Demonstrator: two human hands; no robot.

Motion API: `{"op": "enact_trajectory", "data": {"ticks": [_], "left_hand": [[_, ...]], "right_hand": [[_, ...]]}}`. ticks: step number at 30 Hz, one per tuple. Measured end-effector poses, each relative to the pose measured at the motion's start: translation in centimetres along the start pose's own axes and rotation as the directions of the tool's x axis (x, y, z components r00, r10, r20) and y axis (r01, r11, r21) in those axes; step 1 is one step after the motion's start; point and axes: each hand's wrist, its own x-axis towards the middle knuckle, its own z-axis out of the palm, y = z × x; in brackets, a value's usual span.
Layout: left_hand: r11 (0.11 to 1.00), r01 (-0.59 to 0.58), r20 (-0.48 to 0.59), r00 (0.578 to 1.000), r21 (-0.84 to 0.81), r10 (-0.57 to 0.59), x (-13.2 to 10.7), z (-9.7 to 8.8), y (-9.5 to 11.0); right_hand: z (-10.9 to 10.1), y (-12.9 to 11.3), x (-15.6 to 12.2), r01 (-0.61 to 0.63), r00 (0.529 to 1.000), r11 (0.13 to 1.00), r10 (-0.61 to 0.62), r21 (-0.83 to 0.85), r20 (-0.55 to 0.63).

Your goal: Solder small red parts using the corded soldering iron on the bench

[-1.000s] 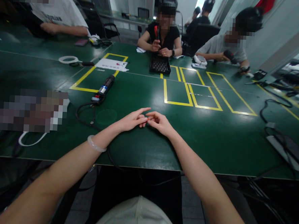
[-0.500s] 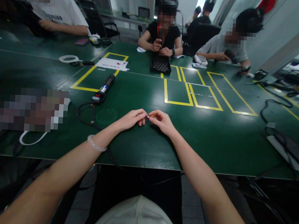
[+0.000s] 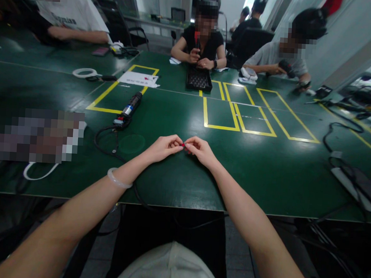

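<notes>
Between my fingertips sits a tiny red piece (image 3: 183,145), mostly covered, so its kind does not show. My left hand (image 3: 167,148) pinches it from the left, thumb pressed toward the fingers. From the other side my right hand (image 3: 199,149) closes thumb and forefinger on it as well. Both hands meet just above the green table (image 3: 183,178). A pale bracelet (image 3: 119,179) circles my left wrist. Left of my hands lies a black cylindrical tool (image 3: 130,107) with a blue and silver band and a dark cable.
Yellow tape rectangles (image 3: 221,127) mark the table. A black tray (image 3: 199,80) stands across from me, before a person holding a red-tipped tool (image 3: 196,41). White paper (image 3: 139,79) lies at the back left. Dark cables (image 3: 330,135) and a grey flat device (image 3: 355,189) are at the right.
My left fingers have curled and the thumb has straightened against the small piece. Its red part now shows, where a whitish bit showed before. My right hand has barely moved.
</notes>
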Motion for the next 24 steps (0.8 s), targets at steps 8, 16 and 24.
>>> {"op": "enact_trajectory", "data": {"ticks": [8,16,24], "left_hand": [[0.998,0.001,-0.008,1.0,0.062,-0.001,-0.03,0.02,0.21],[0.997,-0.025,-0.038,0.999,0.076,0.028,-0.06,-0.13,0.32],[0.99,-0.028,-0.049,0.998,0.136,0.035,-0.19,-0.28,0.74]], "right_hand": [[0.05,0.6,0.1,0.108,0.994,0.994,-0.108,-0.008,-0.007],[0.11,0.59,0.03,0.085,0.996,0.992,-0.088,-0.096,-0.032],[0.04,-0.09,-0.21,0.108,0.992,0.956,-0.121,-0.272,-0.034]]}}
